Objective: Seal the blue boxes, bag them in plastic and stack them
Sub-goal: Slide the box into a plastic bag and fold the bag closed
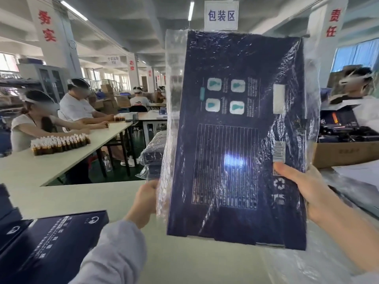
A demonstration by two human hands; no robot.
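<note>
Clear plastic bag (174,68) covers most of the blue box (235,140), which is held upright in the air above the table (86,199), printed face to the camera.

Head view. Step in hand is judged to be bagging. Seat the box fully against the bag's closed top end. Grip both lower edges evenly so the film does not bunch, then fold the loose mouth under before stacking on the bagged boxes (152,152) beyond the table.

Pose: left hand (146,198) clasps the film and the box's lower left edge. Right hand (311,191) pinches the lower right edge, thumb on the face, fingers behind. Both forearms are raised.
</note>
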